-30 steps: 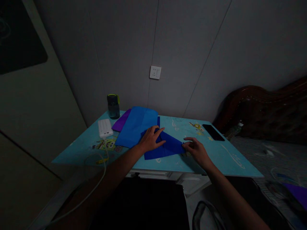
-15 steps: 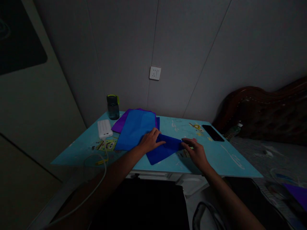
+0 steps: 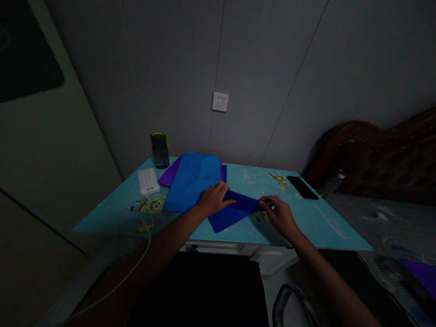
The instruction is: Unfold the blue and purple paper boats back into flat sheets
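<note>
A folded dark blue sheet (image 3: 235, 212) lies near the front edge of a light blue table (image 3: 316, 222). My left hand (image 3: 214, 198) lies flat on the sheet's left part, fingers stretched out. My right hand (image 3: 278, 213) rests at the sheet's right tip with its fingers curled down onto it. Behind my left hand lies a lighter blue sheet (image 3: 192, 181), and a purple sheet (image 3: 171, 174) pokes out from under that one.
A white power bank (image 3: 148, 181) with a cable (image 3: 136, 254) and a dark bottle with a green lid (image 3: 160, 150) stand at the table's left back. A black phone (image 3: 302, 187) lies at the right back. A bed with a dark headboard (image 3: 374, 154) is on the right.
The dark blue sheet has gone from a wider spread shape to a narrower folded one. Both hands stayed on it and shifted slightly.
</note>
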The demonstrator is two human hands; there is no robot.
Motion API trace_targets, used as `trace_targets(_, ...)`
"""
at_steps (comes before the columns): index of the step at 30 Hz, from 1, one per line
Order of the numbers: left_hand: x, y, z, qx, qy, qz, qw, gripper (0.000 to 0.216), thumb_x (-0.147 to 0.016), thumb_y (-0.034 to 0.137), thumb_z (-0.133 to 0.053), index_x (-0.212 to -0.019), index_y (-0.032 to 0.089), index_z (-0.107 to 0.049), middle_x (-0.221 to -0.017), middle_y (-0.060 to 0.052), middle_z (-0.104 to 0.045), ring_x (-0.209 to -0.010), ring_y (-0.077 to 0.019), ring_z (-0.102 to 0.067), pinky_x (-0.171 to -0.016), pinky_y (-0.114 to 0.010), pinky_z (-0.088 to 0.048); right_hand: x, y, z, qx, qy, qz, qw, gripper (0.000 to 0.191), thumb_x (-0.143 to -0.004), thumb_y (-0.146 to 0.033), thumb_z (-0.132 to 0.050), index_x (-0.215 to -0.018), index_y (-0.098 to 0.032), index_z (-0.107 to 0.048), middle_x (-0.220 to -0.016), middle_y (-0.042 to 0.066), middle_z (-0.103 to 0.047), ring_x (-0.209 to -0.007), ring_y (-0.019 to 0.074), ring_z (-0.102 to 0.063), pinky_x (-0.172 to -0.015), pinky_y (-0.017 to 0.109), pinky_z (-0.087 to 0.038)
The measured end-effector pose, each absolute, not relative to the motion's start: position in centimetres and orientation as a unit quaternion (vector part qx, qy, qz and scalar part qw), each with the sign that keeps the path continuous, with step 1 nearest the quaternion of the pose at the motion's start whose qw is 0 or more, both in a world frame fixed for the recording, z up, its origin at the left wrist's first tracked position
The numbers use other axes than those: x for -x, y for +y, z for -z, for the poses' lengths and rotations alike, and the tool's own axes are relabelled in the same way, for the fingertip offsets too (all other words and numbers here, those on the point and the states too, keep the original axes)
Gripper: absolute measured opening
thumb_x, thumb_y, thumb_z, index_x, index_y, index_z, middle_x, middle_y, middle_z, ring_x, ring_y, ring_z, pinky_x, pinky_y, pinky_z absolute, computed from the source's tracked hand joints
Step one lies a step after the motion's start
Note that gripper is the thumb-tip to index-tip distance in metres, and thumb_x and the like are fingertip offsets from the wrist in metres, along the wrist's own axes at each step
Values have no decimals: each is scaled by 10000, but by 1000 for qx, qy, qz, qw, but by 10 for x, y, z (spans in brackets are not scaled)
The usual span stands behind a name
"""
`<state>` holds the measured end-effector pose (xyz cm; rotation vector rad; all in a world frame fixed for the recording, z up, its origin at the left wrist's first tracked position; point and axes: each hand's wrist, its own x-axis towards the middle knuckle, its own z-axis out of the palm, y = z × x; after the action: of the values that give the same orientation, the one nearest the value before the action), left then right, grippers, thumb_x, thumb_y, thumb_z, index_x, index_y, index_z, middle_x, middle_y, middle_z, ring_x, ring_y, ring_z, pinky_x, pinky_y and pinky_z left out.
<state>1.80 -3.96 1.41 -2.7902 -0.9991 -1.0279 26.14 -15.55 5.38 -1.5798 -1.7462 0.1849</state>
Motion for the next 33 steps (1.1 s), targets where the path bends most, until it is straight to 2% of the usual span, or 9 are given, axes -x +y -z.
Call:
trace_targets(3,-17,-43,-24,886,-299,352,-40,462,-899,582,-535,-1132,184,-557,-1105,-98,-607,-1014,-248,-632,-881,-372,-526,-265,-153,-62,629,-672,-69,385,320,-897,-456,-526,-895,-178,-685,-873,77,-726,-765,215,-656,-742,339,-500)
trace_targets(6,-17,-46,-39,885,-240,377,-135,325,-984,381,-448,-1250,217,-537,-1194,-87,-619,-1097,-216,-612,-970,-365,-491,-276,-142,-76,628,-663,-61,402,332,-898,-463,-526,-917,-168,-677,-869,82,-719,-763,218,-654,-724,340,-504)
trace_targets(8,-19,-48,-48,878,-205,384,-199,320,-989,265,-401,-1274,235,-542,-1241,-70,-627,-1151,-199,-592,-1030,-371,-452,-284,-133,-89,626,-668,-30,402,326,-910,-450,-514,-930,-169,-678,-889,88,-715,-777,224,-657,-727,349,-515)
trace_targets(13,-33,-49,-48,807,-278,437,-286,250,-906,139,-448,-985,203,-677,-1045,-47,-704,-1036,-192,-638,-989,-361,-477,-275,-128,-112,600,-707,174,330,323,-962,-379,-477,-1112,-173,-676,-1159,156,-659,-1083,301,-605,-968,488,-458)
trace_targets(16,-43,-52,-39,737,-358,467,-333,245,-877,118,-469,-906,193,-701,-1002,-46,-729,-1000,-191,-660,-965,-358,-496,-245,-148,-111,511,-815,117,249,349,-977,-375,-488,-1248,-197,-617,-1220,136,-641,-1099,261,-611,-984,438,-476)
trace_targets(19,-48,-58,-32,701,-376,457,-398,269,-888,154,-478,-1013,180,-715,-1075,-67,-735,-1030,-194,-667,-962,-353,-504,-219,-171,-97,437,-886,53,145,491,-913,-481,-593,-1337,-235,-561,-1327,126,-593,-1195,283,-571,-1015,452,-467)
trace_targets(22,-47,-65,-28,694,-377,416,-452,319,-901,196,-474,-1121,178,-705,-1065,-76,-742,-959,-192,-685,-893,-343,-536,-218,-182,-78,438,-891,40,113,665,-838,-519,-680,-1410,-237,-493,-1425,148,-516,-1270,320,-518,-1039,491,-450)
trace_targets(29,-40,-70,-24,755,-356,313,-454,356,-912,201,-438,-1166,160,-684,-938,-64,-753,-804,-164,-692,-761,-294,-554,-262,-179,-47,458,-883,23,102,599,-869,-144,-560,-1447,-266,-460,-1448,119,-514,-1264,277,-547,-1043,466,-465)
trace_targets(33,-36,-69,-36,856,-299,256,-335,284,-932,250,-472,-1069,162,-705,-822,-52,-728,-721,-162,-665,-742,-294,-537,-283,-186,-43,464,-878,-3,115,564,-876,-101,-504,-1400,-309,-517,-1450,67,-526,-1275,240,-549,-1078,444,-444)
